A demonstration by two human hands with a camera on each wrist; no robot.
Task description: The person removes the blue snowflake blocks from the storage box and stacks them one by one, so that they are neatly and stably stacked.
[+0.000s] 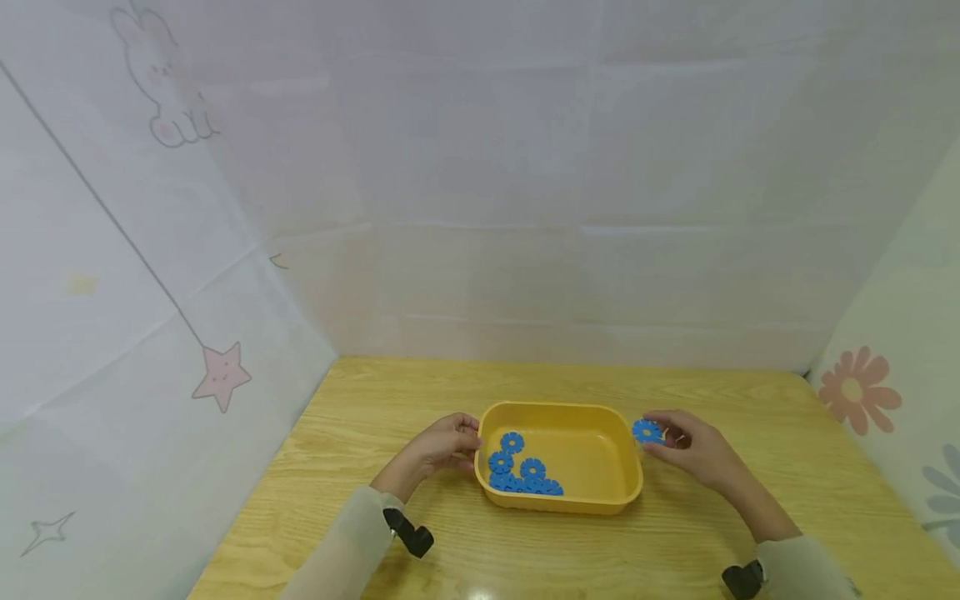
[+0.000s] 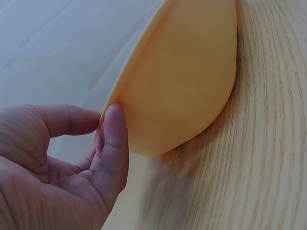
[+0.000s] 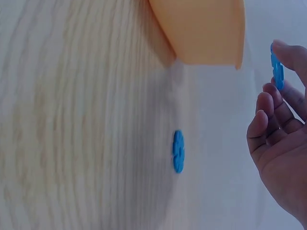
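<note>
A yellow plastic tray [image 1: 600,504] stands on the wooden table. Inside it, several blue notched flower discs [image 1: 532,468] lie gathered toward the left front corner. My left hand [image 1: 442,446] pinches the tray's left rim between thumb and fingers, as the left wrist view shows on the tray wall [image 2: 177,81]. Just off the right end, my right hand [image 1: 693,450] holds one blue flower disc [image 1: 647,431] between thumb and fingertips, raised above the table. Another blue disc [image 3: 178,151] lies flat on the table in the right wrist view; in the head view the right hand hides it.
The pale wooden table [image 1: 390,383] reaches back to a white cloth wall [image 1: 480,275]. More printed cloth hangs at both sides, with a pink star [image 1: 222,375] on the left one. Black straps [image 1: 408,532] sit on both wrists.
</note>
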